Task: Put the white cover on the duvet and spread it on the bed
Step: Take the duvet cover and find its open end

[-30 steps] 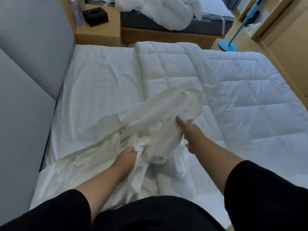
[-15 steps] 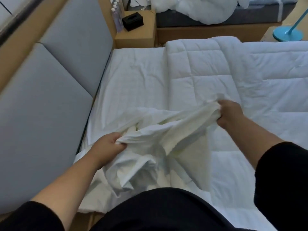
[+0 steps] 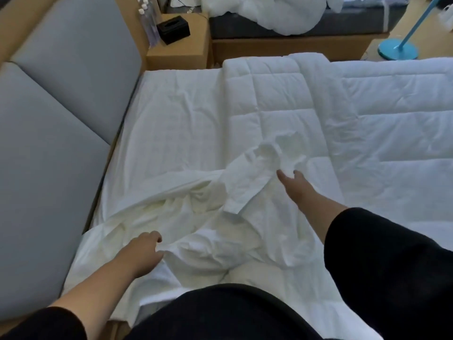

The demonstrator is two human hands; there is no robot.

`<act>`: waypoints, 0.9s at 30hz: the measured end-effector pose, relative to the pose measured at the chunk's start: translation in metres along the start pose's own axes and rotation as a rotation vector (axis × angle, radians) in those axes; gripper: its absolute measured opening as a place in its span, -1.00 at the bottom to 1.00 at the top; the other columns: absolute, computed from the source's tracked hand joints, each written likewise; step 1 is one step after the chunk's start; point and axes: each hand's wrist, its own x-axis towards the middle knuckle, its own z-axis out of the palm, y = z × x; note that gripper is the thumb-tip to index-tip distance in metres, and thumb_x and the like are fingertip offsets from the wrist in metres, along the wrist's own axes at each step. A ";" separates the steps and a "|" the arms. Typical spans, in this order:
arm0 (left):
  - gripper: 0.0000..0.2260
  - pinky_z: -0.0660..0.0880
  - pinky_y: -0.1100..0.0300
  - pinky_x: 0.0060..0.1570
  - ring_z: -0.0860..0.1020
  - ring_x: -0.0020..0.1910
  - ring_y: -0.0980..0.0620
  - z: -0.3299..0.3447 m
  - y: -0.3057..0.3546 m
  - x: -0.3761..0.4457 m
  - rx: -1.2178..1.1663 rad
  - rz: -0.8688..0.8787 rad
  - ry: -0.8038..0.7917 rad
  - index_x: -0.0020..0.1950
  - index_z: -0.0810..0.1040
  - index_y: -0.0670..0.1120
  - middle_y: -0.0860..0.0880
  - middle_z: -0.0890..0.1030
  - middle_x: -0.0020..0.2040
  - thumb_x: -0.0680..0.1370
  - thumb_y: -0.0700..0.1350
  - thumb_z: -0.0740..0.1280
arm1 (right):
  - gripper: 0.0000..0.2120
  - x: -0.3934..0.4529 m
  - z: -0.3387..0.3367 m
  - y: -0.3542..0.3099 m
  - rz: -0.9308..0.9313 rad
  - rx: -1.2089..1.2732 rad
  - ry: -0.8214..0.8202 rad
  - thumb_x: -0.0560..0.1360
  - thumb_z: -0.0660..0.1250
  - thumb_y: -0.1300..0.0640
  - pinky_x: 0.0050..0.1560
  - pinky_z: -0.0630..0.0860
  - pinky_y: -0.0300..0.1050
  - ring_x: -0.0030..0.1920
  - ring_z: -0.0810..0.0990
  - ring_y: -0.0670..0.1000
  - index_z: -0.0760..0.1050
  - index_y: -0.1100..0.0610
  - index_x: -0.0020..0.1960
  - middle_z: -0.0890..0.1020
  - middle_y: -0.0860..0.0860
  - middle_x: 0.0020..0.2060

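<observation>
Task at an early stage: the white cover [image 3: 220, 217] lies bunched on the bed [image 3: 176, 123] at its near edge, not yet on the duvet [image 3: 306, 111], which lies folded across the bed's middle and right side. Insertion and spreading remain. The cover's long axis runs from the near left corner diagonally toward the bed's centre. My left hand [image 3: 144, 251] pinches a fold of it; my right hand [image 3: 294, 180] is released, fingers spread beside the cover's raised end.

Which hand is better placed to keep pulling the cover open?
Probably the left hand: it pinches a fold of the white cover near the bed's edge. The right hand hovers with fingers spread beside the loose end, holding nothing.
</observation>
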 end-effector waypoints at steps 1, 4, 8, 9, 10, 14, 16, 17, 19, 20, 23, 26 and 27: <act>-0.67 0.48 0.14 0.12 0.51 0.13 0.05 0.006 0.010 0.003 -0.006 0.042 -0.031 0.35 0.41 0.05 0.02 0.49 0.27 0.59 0.06 0.26 | -0.09 -0.008 0.017 0.018 0.014 -0.078 -0.067 0.53 0.31 -0.31 0.47 0.23 0.10 0.54 0.23 0.20 0.01 0.15 0.63 0.20 0.15 0.58; -0.65 0.44 0.18 0.15 0.48 0.16 0.08 0.027 0.039 0.017 0.006 0.149 -0.118 0.39 0.40 0.05 0.05 0.46 0.34 0.60 0.00 0.25 | 0.00 -0.013 0.061 0.074 0.076 -0.292 -0.204 0.44 0.42 -0.30 0.43 0.33 0.09 0.50 0.31 0.21 0.00 0.15 0.62 0.28 0.14 0.54; -0.56 0.40 0.11 0.29 0.40 0.39 0.02 0.061 0.070 0.036 0.074 0.210 -0.209 0.49 0.33 0.03 0.04 0.36 0.48 0.60 -0.02 0.25 | -0.14 -0.013 0.095 0.120 0.095 -0.632 -0.201 0.40 0.39 -0.36 0.22 0.46 0.11 0.31 0.45 0.20 0.20 0.09 0.49 0.44 0.12 0.32; -0.55 0.39 0.10 0.30 0.39 0.40 0.01 0.069 0.076 0.041 0.086 0.219 -0.242 0.50 0.31 0.03 0.04 0.35 0.49 0.61 -0.02 0.24 | -0.19 -0.012 0.100 0.127 0.089 -0.689 -0.192 0.40 0.38 -0.38 0.14 0.48 0.08 0.26 0.48 0.18 0.25 0.10 0.43 0.47 0.11 0.26; -0.54 0.39 0.10 0.31 0.39 0.41 0.01 0.076 0.081 0.045 0.097 0.226 -0.272 0.51 0.30 0.01 0.03 0.34 0.50 0.61 -0.02 0.24 | -0.25 -0.008 0.104 0.134 0.085 -0.712 -0.194 0.41 0.37 -0.38 0.05 0.47 0.04 0.19 0.51 0.17 0.29 0.10 0.37 0.49 0.10 0.19; -0.53 0.39 0.12 0.30 0.41 0.39 -0.01 0.088 0.095 0.053 0.108 0.232 -0.348 0.51 0.30 -0.01 0.00 0.33 0.50 0.61 -0.02 0.27 | -0.69 0.007 0.116 0.149 0.055 -0.623 -0.239 0.58 0.25 -0.17 -0.10 0.41 -0.05 0.01 0.53 0.12 0.39 0.07 0.07 0.51 0.05 -0.04; -0.54 0.38 0.14 0.28 0.41 0.39 -0.01 0.085 0.099 0.053 0.125 0.254 -0.335 0.51 0.31 -0.01 -0.01 0.34 0.49 0.61 -0.03 0.27 | -0.80 0.017 0.116 0.147 -0.012 -0.548 -0.212 0.64 0.13 0.00 -0.06 0.38 -0.07 0.01 0.53 0.13 0.40 0.10 -0.05 0.54 0.09 -0.05; -0.54 0.37 0.15 0.26 0.41 0.38 0.00 0.081 0.101 0.054 0.133 0.268 -0.323 0.50 0.31 -0.01 0.00 0.34 0.49 0.61 -0.03 0.27 | -0.79 0.023 0.112 0.142 -0.013 -0.454 -0.191 0.64 0.10 0.06 -0.07 0.38 -0.07 -0.03 0.52 0.14 0.39 0.12 -0.09 0.54 0.11 -0.07; -0.55 0.38 0.17 0.22 0.44 0.34 0.01 0.073 0.105 0.058 0.128 0.288 -0.285 0.49 0.32 -0.01 0.00 0.37 0.46 0.61 0.00 0.28 | -0.80 0.038 0.091 0.120 0.034 -0.136 -0.119 0.62 0.10 0.11 -0.21 0.42 -0.05 -0.18 0.54 0.15 0.37 0.14 -0.14 0.53 0.15 -0.16; -0.56 0.40 0.16 0.18 0.47 0.28 0.02 0.069 0.108 0.062 0.123 0.299 -0.262 0.47 0.34 -0.01 0.00 0.41 0.42 0.61 0.02 0.28 | -0.82 0.047 0.071 0.104 0.076 0.067 -0.070 0.62 0.11 0.12 -0.32 0.43 -0.08 -0.28 0.56 0.14 0.37 0.15 -0.12 0.53 0.16 -0.21; -0.65 0.39 0.16 0.01 0.45 0.02 0.06 0.065 0.124 0.074 0.108 0.346 -0.195 0.37 0.42 0.01 0.01 0.51 0.26 0.61 0.06 0.27 | -0.87 0.077 -0.026 0.053 0.138 0.587 0.175 0.61 0.14 0.17 -0.54 0.37 -0.23 -0.52 0.53 -0.01 0.45 0.17 0.00 0.48 0.08 -0.34; -0.66 0.43 0.14 0.06 0.46 0.06 0.05 0.075 0.151 0.084 0.089 0.404 -0.193 0.34 0.43 0.01 0.03 0.51 0.23 0.61 0.09 0.27 | -0.84 0.095 -0.131 0.024 0.079 0.890 0.390 0.60 0.18 0.20 -0.34 0.61 -0.14 -0.33 0.69 0.04 0.53 0.20 0.03 0.61 0.11 -0.29; -0.65 0.44 0.12 0.11 0.47 0.13 0.02 0.079 0.161 0.086 0.091 0.427 -0.205 0.36 0.43 0.01 0.03 0.50 0.26 0.61 0.09 0.27 | -0.81 0.098 -0.152 0.025 0.012 0.844 0.415 0.59 0.19 0.18 -0.21 0.64 -0.09 -0.23 0.70 0.05 0.54 0.17 0.11 0.65 0.12 -0.19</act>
